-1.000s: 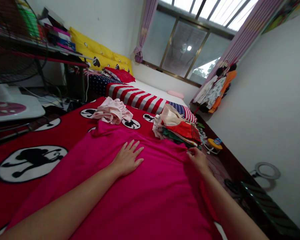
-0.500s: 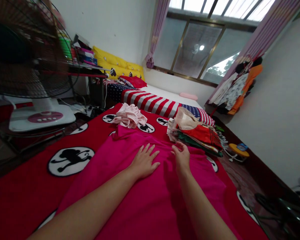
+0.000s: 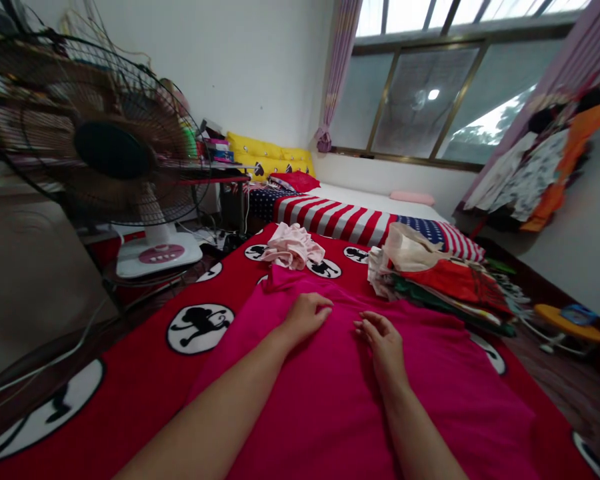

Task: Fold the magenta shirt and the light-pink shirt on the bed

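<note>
A magenta garment (image 3: 330,400) lies spread flat on a red bed cover (image 3: 145,373) printed with black monkey circles. My left hand (image 3: 305,315) rests near the garment's far edge with fingers curled, pinching the cloth. My right hand (image 3: 383,339) lies beside it on the same cloth, fingers bent and pressed down on the fabric. A crumpled pale pink garment (image 3: 293,245) sits just beyond the magenta one. A stack of folded clothes (image 3: 440,283) stands to the right of my hands.
A standing fan (image 3: 113,150) with a white base is at the left. Beyond lies a bed with a striped flag cover (image 3: 360,223) and yellow pillows (image 3: 270,152). Clothes hang on the right wall (image 3: 545,170). A small yellow stool (image 3: 567,317) is on the floor at right.
My view has turned left, bringing the fan into sight. My right hand moved left from the garment's right edge to beside my left hand, whose flat fingers have curled onto the cloth.
</note>
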Demonstrator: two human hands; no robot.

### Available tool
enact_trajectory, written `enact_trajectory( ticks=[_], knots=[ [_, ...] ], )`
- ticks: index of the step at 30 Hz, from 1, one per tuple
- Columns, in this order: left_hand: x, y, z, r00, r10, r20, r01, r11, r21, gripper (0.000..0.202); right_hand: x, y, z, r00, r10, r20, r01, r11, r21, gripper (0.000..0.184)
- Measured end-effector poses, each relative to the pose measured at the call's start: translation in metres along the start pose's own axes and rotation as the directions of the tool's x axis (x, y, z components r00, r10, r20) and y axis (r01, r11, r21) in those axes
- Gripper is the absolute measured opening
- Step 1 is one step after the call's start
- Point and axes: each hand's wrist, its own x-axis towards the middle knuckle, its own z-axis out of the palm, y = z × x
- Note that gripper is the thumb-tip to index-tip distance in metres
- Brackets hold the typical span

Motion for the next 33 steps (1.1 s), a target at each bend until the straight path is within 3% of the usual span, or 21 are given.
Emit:
enact_trajectory(
  ticks=[2, 4, 6, 8, 12, 16, 21, 24, 26, 30, 33],
  knots=[
    [0.005, -0.013, -0.023, 0.966, -0.117, -0.232, 0.13, 0.991, 0.039, 0.026, -0.001, 0.0, 0.001, 1.0, 0.002, 0.014, -0.001, 1.0, -0.028, 0.032],
    [0.006, -0.029, -0.046, 0.86, -0.246, -0.446, 0.304, 0.951, 0.061, 0.031, -0.002, -0.001, 0.002, 0.999, 0.002, 0.035, 0.0, 0.998, -0.057, 0.03],
    [0.006, -0.044, -0.064, 0.753, -0.382, -0.536, 0.477, 0.878, 0.045, 0.046, -0.003, -0.002, 0.003, 0.999, 0.002, 0.052, 0.002, 0.997, -0.076, 0.028],
    [0.004, -0.058, -0.074, 0.708, -0.508, -0.491, 0.591, 0.806, 0.019, 0.059, -0.003, -0.002, 0.004, 0.998, 0.002, 0.064, 0.004, 0.996, -0.087, 0.026],
    [0.001, -0.068, -0.075, 0.738, -0.581, -0.344, 0.627, 0.779, 0.03, 0.04, -0.004, -0.001, 0.006, 0.996, 0.0, 0.084, 0.01, 0.993, -0.122, 0.026],
    [0.003, -0.065, -0.07, 0.758, -0.538, -0.368, 0.585, 0.811, 0.018, 0.024, -0.004, -0.002, 0.007, 0.995, -0.006, 0.095, 0.019, 0.99, -0.14, 0.024],
    [0.012, -0.072, -0.064, 0.789, -0.503, -0.353, 0.513, 0.855, -0.074, 0.033, -0.005, -0.002, 0.008, 0.995, -0.006, 0.096, 0.02, 0.989, -0.145, 0.022],
    [0.014, -0.08, -0.057, 0.831, -0.458, -0.315, 0.464, 0.884, -0.061, 0.037, -0.005, -0.002, 0.008, 0.995, -0.002, 0.102, 0.017, 0.989, -0.148, 0.021],
    [0.013, -0.083, -0.049, 0.863, -0.425, -0.275, 0.431, 0.902, -0.041, 0.05, -0.005, -0.001, 0.008, 0.994, 0.0, 0.107, 0.016, 0.989, -0.15, 0.021],
    [0.008, -0.083, -0.036, 0.919, -0.339, -0.203, 0.37, 0.918, 0.144, 0.084, -0.004, 0.001, 0.007, 0.994, -0.005, 0.109, 0.021, 0.989, -0.147, 0.021],
    [0.006, -0.081, -0.031, 0.924, -0.355, -0.14, 0.381, 0.857, 0.347, 0.087, -0.004, 0.001, 0.007, 0.994, -0.014, 0.109, 0.03, 0.989, -0.145, 0.02]
  ],
)
